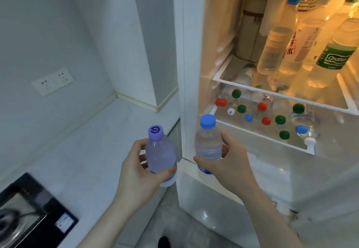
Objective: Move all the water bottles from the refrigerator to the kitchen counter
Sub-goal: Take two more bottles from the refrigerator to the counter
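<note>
Head view: bottles (161,156) in hands (231,168)

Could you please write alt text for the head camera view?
Left hand grips a purple-capped bottle and right hand a blue-capped bottle, between the white counter and the open refrigerator, whose shelves hold many bottles.

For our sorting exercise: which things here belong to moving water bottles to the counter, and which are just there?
Job:
purple-capped bottle in left hand
blue-capped bottle in right hand
bottles on lower shelf
kitchen counter

Just there:
wall sockets
stove
</note>
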